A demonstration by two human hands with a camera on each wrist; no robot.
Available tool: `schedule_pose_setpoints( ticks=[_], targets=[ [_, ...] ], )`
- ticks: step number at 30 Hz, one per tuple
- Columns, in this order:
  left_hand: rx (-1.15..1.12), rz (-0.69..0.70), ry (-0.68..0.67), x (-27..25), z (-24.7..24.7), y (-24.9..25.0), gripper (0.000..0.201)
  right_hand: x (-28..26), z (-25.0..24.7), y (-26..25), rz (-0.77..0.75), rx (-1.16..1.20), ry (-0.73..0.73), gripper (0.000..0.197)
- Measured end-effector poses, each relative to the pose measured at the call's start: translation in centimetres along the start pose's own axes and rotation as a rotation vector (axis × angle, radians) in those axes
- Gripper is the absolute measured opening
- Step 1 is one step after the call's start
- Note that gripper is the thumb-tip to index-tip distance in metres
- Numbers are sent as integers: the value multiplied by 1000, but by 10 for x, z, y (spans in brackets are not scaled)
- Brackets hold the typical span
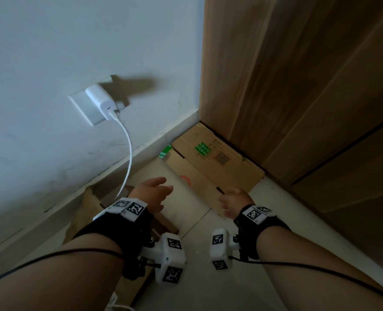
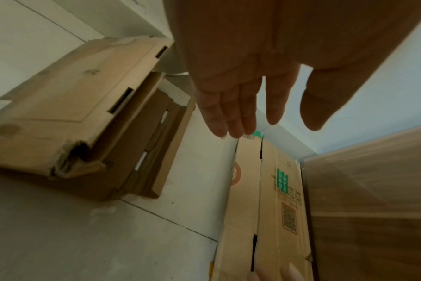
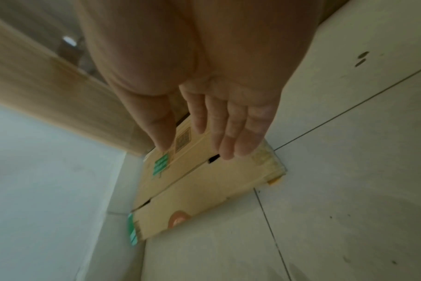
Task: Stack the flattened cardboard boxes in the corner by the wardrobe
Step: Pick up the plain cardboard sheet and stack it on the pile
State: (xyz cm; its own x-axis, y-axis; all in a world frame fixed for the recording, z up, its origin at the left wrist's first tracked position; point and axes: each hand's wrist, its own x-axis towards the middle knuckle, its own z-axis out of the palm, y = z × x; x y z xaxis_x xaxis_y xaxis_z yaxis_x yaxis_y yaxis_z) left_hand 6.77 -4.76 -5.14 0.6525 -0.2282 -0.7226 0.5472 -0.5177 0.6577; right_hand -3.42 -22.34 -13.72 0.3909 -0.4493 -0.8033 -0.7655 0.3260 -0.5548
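A flattened brown cardboard box point(image 1: 210, 162) point(image 2: 267, 205) point(image 3: 204, 180) with a green label lies flat on the floor in the corner, against the wooden wardrobe point(image 1: 298, 86) point(image 2: 373, 209). More flattened boxes point(image 1: 87, 212) point(image 2: 84, 117) lie in a loose pile by the wall at the left, under my left forearm. My left hand point(image 1: 156, 194) point(image 2: 257, 106) hovers above the floor with straight fingers and holds nothing. My right hand point(image 1: 230, 203) point(image 3: 204, 129) hangs above the near end of the corner box, fingers straight, empty.
A white charger point(image 1: 100, 102) sits in a wall socket, and its cable point(image 1: 127, 153) hangs down to the boxes at the left. Light floor tiles point(image 1: 208, 277) stretch between the pile and the corner box. A white skirting board point(image 1: 141, 149) runs along the wall.
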Motion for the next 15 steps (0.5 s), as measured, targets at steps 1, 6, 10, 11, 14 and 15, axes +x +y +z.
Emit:
schedule_pose_setpoints(
  ticks=[1,6,10,11,14,15],
  targets=[
    [14,7,13,-5,-6,-1,48,-6,7,-1,-16,-17,-29,56],
    [-51,12,78,-24,-33,-8,44,-40,45,-2,-64,-48,-136,50],
    [-58,-18,41,-34,-57,-16,44,-64,75,5,-103,-209,-189,47],
    [-54,-23,41,-37,-65,-19,44,-70,82,8,-113,-257,-206,48],
    [-51,-28,67,-44,-89,-32,40,-84,105,17,-154,-370,-269,52],
    [-38,-21,98,-46,-98,-37,39,-88,114,19,-165,-407,-288,54]
  ],
)
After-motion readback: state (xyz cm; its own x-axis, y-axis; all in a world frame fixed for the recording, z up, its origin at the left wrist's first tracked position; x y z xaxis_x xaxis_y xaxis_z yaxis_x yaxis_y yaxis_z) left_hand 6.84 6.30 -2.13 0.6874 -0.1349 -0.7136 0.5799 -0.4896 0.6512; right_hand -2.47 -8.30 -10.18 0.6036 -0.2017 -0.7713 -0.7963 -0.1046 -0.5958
